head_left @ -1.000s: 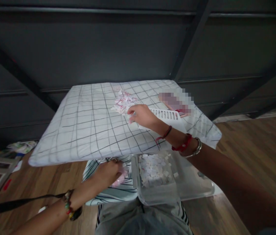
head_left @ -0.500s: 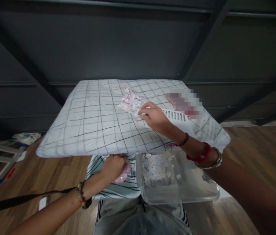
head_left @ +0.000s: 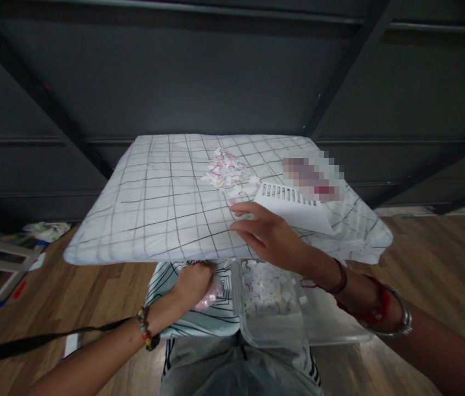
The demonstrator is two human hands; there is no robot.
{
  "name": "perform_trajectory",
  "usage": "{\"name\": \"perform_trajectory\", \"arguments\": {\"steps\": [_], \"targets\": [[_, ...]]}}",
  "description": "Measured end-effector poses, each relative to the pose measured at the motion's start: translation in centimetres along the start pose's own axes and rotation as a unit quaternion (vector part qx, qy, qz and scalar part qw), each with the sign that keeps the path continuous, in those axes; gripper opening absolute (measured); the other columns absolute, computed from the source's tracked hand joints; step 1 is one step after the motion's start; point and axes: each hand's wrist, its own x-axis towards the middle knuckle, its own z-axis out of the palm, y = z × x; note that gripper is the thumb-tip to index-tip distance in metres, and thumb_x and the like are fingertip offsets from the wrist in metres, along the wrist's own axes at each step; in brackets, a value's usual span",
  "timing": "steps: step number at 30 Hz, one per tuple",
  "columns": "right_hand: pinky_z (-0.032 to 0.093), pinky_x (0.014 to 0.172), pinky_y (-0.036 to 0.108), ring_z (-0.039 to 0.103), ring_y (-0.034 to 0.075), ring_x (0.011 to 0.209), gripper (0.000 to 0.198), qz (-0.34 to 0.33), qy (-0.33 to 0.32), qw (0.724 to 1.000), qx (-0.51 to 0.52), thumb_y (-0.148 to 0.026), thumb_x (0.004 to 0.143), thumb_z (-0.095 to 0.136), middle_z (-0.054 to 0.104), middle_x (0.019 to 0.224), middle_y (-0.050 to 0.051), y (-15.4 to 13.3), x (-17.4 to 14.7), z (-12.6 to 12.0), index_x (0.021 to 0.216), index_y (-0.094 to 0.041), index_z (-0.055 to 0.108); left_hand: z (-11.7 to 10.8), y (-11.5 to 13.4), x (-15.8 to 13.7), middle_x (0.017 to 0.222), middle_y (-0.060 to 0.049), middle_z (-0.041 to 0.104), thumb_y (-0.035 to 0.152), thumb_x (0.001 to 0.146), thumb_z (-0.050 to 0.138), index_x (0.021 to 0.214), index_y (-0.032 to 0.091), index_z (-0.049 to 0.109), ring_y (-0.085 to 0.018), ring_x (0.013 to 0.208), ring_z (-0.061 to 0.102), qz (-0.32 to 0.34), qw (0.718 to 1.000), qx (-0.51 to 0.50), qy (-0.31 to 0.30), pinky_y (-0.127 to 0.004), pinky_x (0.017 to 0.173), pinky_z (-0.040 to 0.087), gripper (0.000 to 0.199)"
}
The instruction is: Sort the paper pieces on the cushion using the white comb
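Observation:
My left hand (head_left: 194, 281) is closed around the top of a small clear plastic bag with pink pieces (head_left: 210, 294), low in front of the table edge. Under that bag lies a pale blue-green cloth (head_left: 162, 300) with black lines. My right hand (head_left: 263, 234) hovers over the table's front part, thumb and fingers apart, with nothing visible between them. Just beyond it is a white sheet with a row of slots (head_left: 298, 212). A heap of small white and pink paper scraps (head_left: 225, 168) lies on the grid-patterned tablecloth (head_left: 150, 203), with a few loose pieces (head_left: 236, 192) beside it.
A clear plastic container (head_left: 271, 330) with many white paper pieces (head_left: 267, 286) sits below the table's front edge, partly behind my right arm. A blurred-out flat object (head_left: 313, 176) is at the table's right. Dark metal panels (head_left: 216, 77) stand behind; a white ladder-like frame (head_left: 5, 258) is at left.
My right hand has drawn back from the paper heap toward me and slightly right, its fingers now wider apart. My left hand stays at the plastic bag.

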Motion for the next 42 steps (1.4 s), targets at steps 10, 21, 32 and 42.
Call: {"name": "perform_trajectory", "arguments": {"steps": [10, 21, 32, 42], "targets": [[0.051, 0.078, 0.025, 0.059, 0.014, 0.097, 0.025, -0.040, -0.073, 0.996, -0.011, -0.012, 0.090, 0.038, 0.059, 0.119, 0.010, -1.0, -1.8, 0.6, 0.093, -0.017, 0.063, -0.5, -1.0, -1.3, 0.098, -0.009, 0.070, 0.012, 0.091, 0.045, 0.100, 0.016, 0.065, -0.023, 0.089, 0.067, 0.005, 1.000, -0.012, 0.011, -0.030, 0.076, 0.049, 0.023], [0.053, 0.078, 0.026, 0.062, 0.015, 0.092, 0.026, -0.077, -0.086, 0.992, -0.049, -0.010, 0.089, 0.039, 0.064, 0.111, 0.009, -0.9, -1.8, 1.4, 0.087, -0.015, 0.064, 0.8, -0.6, -0.1, 0.095, -0.015, 0.070, 0.016, 0.094, 0.043, 0.100, 0.011, 0.065, -0.027, 0.087, 0.068, -0.054, 0.999, -0.003, 0.002, -0.034, 0.072, 0.052, 0.023], [0.050, 0.075, 0.025, 0.061, 0.015, 0.088, 0.026, -0.088, -0.101, 0.989, -0.068, -0.010, 0.089, 0.039, 0.065, 0.107, 0.007, -1.2, -1.6, 1.6, 0.083, -0.016, 0.063, 1.2, -0.9, 0.2, 0.094, -0.015, 0.070, 0.008, 0.094, 0.040, 0.105, 0.010, 0.062, -0.025, 0.090, 0.068, -0.057, 0.998, 0.007, 0.014, -0.033, 0.075, 0.052, 0.025], [0.048, 0.073, 0.026, 0.058, 0.015, 0.083, 0.022, -0.099, -0.119, 0.985, -0.073, -0.007, 0.087, 0.041, 0.065, 0.098, 0.006, -1.1, -1.6, 1.7, 0.081, -0.016, 0.061, 0.6, -0.9, -1.1, 0.092, -0.019, 0.069, 0.009, 0.094, 0.043, 0.111, 0.006, 0.058, -0.028, 0.081, 0.070, -0.054, 0.997, 0.047, 0.039, -0.034, 0.067, 0.054, 0.023]]}}
